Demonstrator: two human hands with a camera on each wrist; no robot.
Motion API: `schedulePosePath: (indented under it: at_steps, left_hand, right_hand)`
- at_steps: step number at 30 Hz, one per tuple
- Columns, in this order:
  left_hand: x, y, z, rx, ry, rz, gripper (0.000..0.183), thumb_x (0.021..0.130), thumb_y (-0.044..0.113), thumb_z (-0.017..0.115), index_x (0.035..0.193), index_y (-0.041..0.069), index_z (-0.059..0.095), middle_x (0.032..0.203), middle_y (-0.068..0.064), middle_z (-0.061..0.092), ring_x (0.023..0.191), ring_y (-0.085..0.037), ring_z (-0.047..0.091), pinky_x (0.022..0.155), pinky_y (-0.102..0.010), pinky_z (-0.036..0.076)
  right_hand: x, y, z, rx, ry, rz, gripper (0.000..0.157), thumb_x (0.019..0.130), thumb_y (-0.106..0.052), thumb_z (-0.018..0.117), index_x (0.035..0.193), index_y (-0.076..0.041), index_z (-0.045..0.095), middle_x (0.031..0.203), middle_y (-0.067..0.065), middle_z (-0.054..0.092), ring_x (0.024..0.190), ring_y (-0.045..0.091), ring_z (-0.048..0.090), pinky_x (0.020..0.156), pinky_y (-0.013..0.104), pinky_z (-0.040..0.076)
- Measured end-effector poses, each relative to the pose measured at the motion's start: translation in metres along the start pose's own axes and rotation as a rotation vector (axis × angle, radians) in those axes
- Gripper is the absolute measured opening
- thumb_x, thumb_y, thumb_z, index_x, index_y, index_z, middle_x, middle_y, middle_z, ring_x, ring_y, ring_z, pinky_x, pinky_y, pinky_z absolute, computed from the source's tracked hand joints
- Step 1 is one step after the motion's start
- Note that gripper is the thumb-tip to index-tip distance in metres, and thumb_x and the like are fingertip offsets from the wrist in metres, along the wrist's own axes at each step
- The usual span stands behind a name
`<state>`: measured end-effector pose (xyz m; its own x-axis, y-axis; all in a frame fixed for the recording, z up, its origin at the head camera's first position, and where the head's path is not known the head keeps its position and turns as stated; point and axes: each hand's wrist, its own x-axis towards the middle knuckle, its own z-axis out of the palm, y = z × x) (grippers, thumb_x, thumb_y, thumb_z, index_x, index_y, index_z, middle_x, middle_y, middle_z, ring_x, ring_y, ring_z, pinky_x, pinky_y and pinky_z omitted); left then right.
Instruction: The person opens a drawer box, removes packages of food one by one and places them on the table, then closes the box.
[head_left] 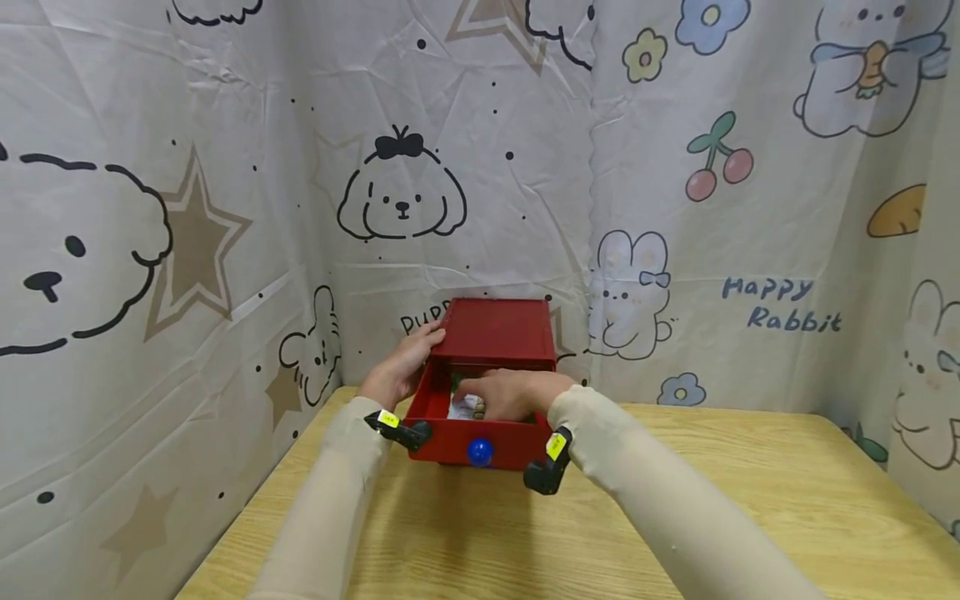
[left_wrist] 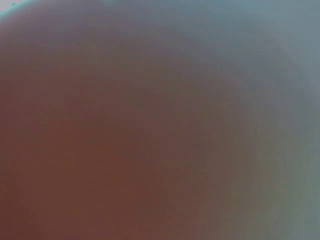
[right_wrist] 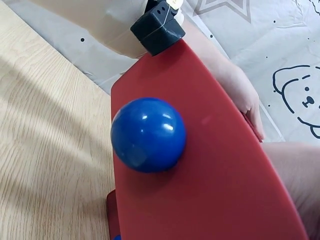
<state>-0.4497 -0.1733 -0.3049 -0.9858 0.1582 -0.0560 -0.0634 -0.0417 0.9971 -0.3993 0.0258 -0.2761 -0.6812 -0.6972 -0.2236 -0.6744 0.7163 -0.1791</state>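
A person in cream sleeves (head_left: 637,479) reaches into the open drawer (head_left: 442,442) of a small red drawer cabinet (head_left: 501,327) with the right hand (head_left: 517,393), while the left hand (head_left: 405,362) steadies the cabinet's left side on a wood-grain desk (head_left: 675,508). The left hand's fingers lie extended along the upper edge of the cabinet, near its top panel. The right hand is lowered over the drawer's front wall, its fingers bent downward beside a small white item (head_left: 459,408) inside; the hand covers much of the drawer's contents, and whether it grips anything cannot be told. A little green shows behind the white item, too small to identify.

A round, glossy blue knob (head_left: 480,452) stands at the middle of the drawer's front, facing the person. From the right wrist, the knob and the red front panel loom large, with the left hand beyond the panel's edge and part of a second red drawer front (right_wrist: 113,212) at the bottom of the view, under the open one. The left wrist view is a reddish-brown and grey blur.

Black devices (head_left: 546,472) with yellow labels are strapped at both wrists. Around the desk hangs a pale curtain (head_left: 510,225) printed with puppies, rabbits, stars, flowers, cherries and the words "Happy Rabbit."
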Motion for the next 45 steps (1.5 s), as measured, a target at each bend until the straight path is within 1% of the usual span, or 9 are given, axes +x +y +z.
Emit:
schedulePosePath:
  at_steps: [5, 14, 23, 28, 32, 35, 39, 42, 45]
  left_hand:
    - [-0.001, 0.001, -0.001, 0.005, 0.001, 0.012, 0.057, 0.114, 0.028, 0.039, 0.166, 0.018, 0.021, 0.158, -0.019, 0.038, 0.139, -0.037, 0.044, 0.113, -0.056, 0.035]
    - [-0.001, 0.002, -0.002, 0.000, -0.004, 0.010, 0.057, 0.114, 0.027, 0.038, 0.167, 0.018, 0.020, 0.158, -0.020, 0.038, 0.139, -0.037, 0.044, 0.114, -0.055, 0.035]
    - [-0.002, 0.001, -0.003, 0.006, -0.007, -0.007, 0.058, 0.114, 0.028, 0.039, 0.167, 0.018, 0.019, 0.158, -0.020, 0.039, 0.140, -0.037, 0.043, 0.114, -0.056, 0.035]
    - [-0.002, -0.001, -0.003, 0.010, -0.011, -0.002, 0.058, 0.113, 0.028, 0.039, 0.167, 0.017, 0.019, 0.157, -0.020, 0.040, 0.139, -0.037, 0.044, 0.113, -0.056, 0.035]
    - [-0.001, -0.001, -0.002, 0.018, -0.009, -0.001, 0.058, 0.113, 0.029, 0.040, 0.167, 0.017, 0.020, 0.156, -0.020, 0.040, 0.138, -0.036, 0.045, 0.113, -0.054, 0.037]
    - [0.000, -0.001, -0.002, 0.028, -0.004, 0.001, 0.058, 0.113, 0.029, 0.041, 0.166, 0.018, 0.022, 0.157, -0.019, 0.040, 0.138, -0.036, 0.045, 0.112, -0.054, 0.038]
    - [0.000, -0.001, -0.002, 0.036, 0.001, -0.003, 0.056, 0.113, 0.030, 0.042, 0.166, 0.019, 0.025, 0.158, -0.017, 0.039, 0.140, -0.036, 0.043, 0.113, -0.056, 0.036]
    - [0.000, -0.001, -0.001, 0.040, 0.003, -0.004, 0.055, 0.113, 0.030, 0.041, 0.165, 0.020, 0.026, 0.158, -0.016, 0.039, 0.141, -0.035, 0.041, 0.114, -0.058, 0.034]
    - [0.000, 0.000, -0.001, 0.038, 0.005, 0.001, 0.055, 0.113, 0.030, 0.041, 0.165, 0.020, 0.027, 0.158, -0.017, 0.039, 0.142, -0.035, 0.040, 0.114, -0.058, 0.033]
  right_hand:
    - [0.001, -0.001, -0.003, -0.015, 0.008, -0.003, 0.048, 0.097, -0.033, 0.069, 0.143, -0.026, 0.057, 0.141, 0.005, 0.056, 0.122, 0.021, 0.050, 0.106, 0.045, 0.042]
    - [0.004, -0.001, -0.004, -0.056, 0.039, -0.011, 0.045, 0.097, -0.025, 0.071, 0.141, -0.025, 0.060, 0.122, -0.002, 0.061, 0.108, 0.017, 0.053, 0.098, 0.038, 0.046]
    - [0.001, -0.001, -0.003, 0.006, 0.016, 0.012, 0.047, 0.095, -0.038, 0.067, 0.140, -0.029, 0.059, 0.138, 0.004, 0.056, 0.118, 0.021, 0.050, 0.101, 0.044, 0.044]
    - [0.003, 0.001, 0.003, 0.035, 0.058, -0.012, 0.039, 0.096, -0.040, 0.068, 0.130, -0.024, 0.060, 0.127, 0.005, 0.057, 0.113, 0.022, 0.051, 0.096, 0.043, 0.045]
    - [0.007, 0.006, 0.006, 0.044, 0.083, -0.010, 0.028, 0.096, -0.037, 0.070, 0.117, -0.022, 0.058, 0.113, 0.001, 0.055, 0.103, 0.020, 0.052, 0.087, 0.039, 0.046]
    - [0.008, 0.008, 0.007, 0.040, 0.091, -0.012, 0.024, 0.096, -0.033, 0.070, 0.112, -0.020, 0.057, 0.110, 0.001, 0.054, 0.100, 0.019, 0.052, 0.085, 0.038, 0.046]
    - [0.007, 0.008, 0.005, 0.041, 0.094, -0.036, 0.031, 0.095, -0.027, 0.069, 0.123, -0.018, 0.058, 0.114, 0.002, 0.058, 0.102, 0.020, 0.054, 0.089, 0.038, 0.046]
    - [0.005, 0.007, 0.003, 0.043, 0.095, -0.046, 0.046, 0.094, -0.024, 0.067, 0.137, -0.016, 0.056, 0.127, 0.004, 0.060, 0.111, 0.021, 0.054, 0.099, 0.040, 0.045]
    - [0.004, 0.004, 0.001, 0.040, 0.111, -0.027, 0.057, 0.095, -0.027, 0.066, 0.149, -0.015, 0.051, 0.142, 0.009, 0.055, 0.124, 0.025, 0.052, 0.108, 0.044, 0.042]
